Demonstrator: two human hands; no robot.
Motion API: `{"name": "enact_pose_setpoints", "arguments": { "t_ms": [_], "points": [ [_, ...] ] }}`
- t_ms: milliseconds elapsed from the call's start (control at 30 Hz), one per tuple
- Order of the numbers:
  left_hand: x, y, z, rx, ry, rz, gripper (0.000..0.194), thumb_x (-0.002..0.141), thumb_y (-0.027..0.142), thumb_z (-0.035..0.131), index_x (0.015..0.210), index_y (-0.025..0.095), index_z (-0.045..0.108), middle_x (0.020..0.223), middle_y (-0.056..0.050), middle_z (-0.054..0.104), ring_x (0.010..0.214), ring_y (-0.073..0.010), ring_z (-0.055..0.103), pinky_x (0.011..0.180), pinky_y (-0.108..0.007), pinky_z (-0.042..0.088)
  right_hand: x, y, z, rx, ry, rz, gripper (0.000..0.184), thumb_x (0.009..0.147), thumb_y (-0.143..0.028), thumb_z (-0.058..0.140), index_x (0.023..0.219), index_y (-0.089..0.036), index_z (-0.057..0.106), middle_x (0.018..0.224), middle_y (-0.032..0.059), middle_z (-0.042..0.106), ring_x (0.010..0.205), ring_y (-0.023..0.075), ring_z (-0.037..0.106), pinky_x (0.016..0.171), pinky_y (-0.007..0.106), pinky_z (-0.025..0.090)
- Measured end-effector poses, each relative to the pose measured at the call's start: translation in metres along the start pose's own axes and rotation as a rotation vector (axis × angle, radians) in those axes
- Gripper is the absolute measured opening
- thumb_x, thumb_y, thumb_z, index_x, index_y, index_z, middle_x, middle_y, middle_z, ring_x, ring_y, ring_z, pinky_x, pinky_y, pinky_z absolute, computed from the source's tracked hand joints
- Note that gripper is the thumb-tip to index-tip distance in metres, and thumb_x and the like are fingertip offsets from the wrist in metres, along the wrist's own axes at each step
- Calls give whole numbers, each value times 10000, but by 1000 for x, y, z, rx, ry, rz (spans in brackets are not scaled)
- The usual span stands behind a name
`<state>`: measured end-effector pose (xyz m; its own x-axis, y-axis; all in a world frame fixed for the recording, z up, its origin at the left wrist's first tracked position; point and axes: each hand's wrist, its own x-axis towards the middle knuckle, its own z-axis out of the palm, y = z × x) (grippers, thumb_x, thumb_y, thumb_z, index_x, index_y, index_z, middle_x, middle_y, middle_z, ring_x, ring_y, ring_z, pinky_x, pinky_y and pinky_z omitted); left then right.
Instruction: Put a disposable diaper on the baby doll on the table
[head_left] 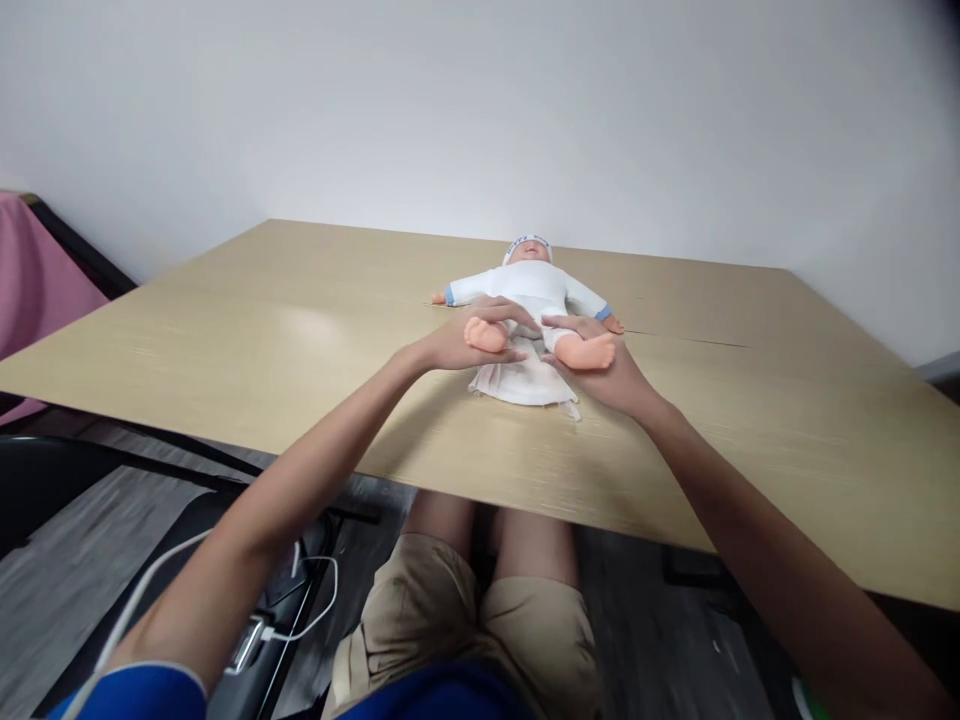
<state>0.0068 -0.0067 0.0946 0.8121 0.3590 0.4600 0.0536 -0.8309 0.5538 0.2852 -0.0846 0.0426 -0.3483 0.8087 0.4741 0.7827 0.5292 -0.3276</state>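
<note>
A baby doll in a white top and a white-and-blue cap lies on its back on the wooden table, feet toward me. A white cloth lies under its hips. My left hand curls around the doll's leg and foot on the left side. My right hand is wrapped under the other leg, with its fingers reaching onto the doll's hip. Both hands touch the doll and the cloth's upper edge.
A white wall stands behind the table. A pink fabric shows at the far left. Below the table's near edge are my knees in tan shorts and a white cable over a dark chair part.
</note>
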Motion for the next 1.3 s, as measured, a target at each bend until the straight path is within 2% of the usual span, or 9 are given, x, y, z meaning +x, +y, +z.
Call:
{"name": "enact_pose_setpoints", "arguments": {
  "t_ms": [100,167,267,367,600,767,1000,1167,1300],
  "points": [
    [-28,-20,-4,96,-93,35,385,966,399,758,1322,253,756,1422,-129,704,1378,-310,612,1244,-535,433,-21,10,-10,14,-48,-102,448,1084,-443,553,1488,-290,673,1533,77,666,1457,365,581,1223,561,474],
    [-42,-35,-3,134,-163,80,420,962,332,731,1372,242,735,1504,-153,660,1465,-331,557,1271,-550,412,-33,18,-13,-1,-75,-133,406,1091,-367,469,1388,-284,734,1521,61,677,1480,335,567,1243,533,451],
    [-54,-53,4,207,-249,121,524,893,182,696,1415,235,708,1574,-161,614,1549,-349,481,1287,-566,397,-46,32,-7,-81,-136,-173,457,1038,-277,449,1406,-273,721,1591,57,629,1536,331,510,1264,542,407],
    [-55,-60,11,300,-309,136,661,758,55,653,1394,222,712,1579,-148,615,1535,-357,488,1277,-569,404,-54,42,3,-144,-173,-208,478,1020,-273,472,1442,-275,697,1634,61,593,1556,337,484,1252,553,403],
    [-49,-58,13,407,-329,174,659,703,43,642,1333,210,738,1533,-149,646,1470,-372,524,1248,-565,412,-59,44,8,-238,-217,-212,546,981,-143,509,1487,-279,667,1668,71,558,1591,329,444,1260,558,397],
    [-50,-63,9,451,-376,161,684,680,19,636,1329,210,740,1560,-147,635,1490,-377,510,1258,-563,402,-59,47,6,-263,-242,-256,512,995,-119,507,1465,-232,676,1671,105,551,1597,317,441,1271,555,393],
    [-49,-60,7,466,-393,102,580,761,48,653,1298,231,775,1573,-114,641,1495,-370,511,1257,-551,401,-51,52,-4,-203,-323,-273,491,1019,-143,502,1456,-241,703,1656,73,573,1588,293,465,1303,547,397],
    [-41,-53,5,487,-476,15,594,771,33,604,1301,232,784,1568,-99,636,1466,-338,519,1227,-488,427,-40,56,-16,-122,-394,-232,585,943,-96,535,1456,-307,719,1625,34,605,1530,271,549,1243,547,494],
    [-36,-46,5,472,-488,-33,436,885,119,576,1254,199,795,1522,-120,648,1425,-334,527,1209,-457,423,-39,46,-15,-127,-400,-173,539,974,-108,465,1410,-253,746,1593,67,636,1501,278,578,1251,533,481]
  ]
}}
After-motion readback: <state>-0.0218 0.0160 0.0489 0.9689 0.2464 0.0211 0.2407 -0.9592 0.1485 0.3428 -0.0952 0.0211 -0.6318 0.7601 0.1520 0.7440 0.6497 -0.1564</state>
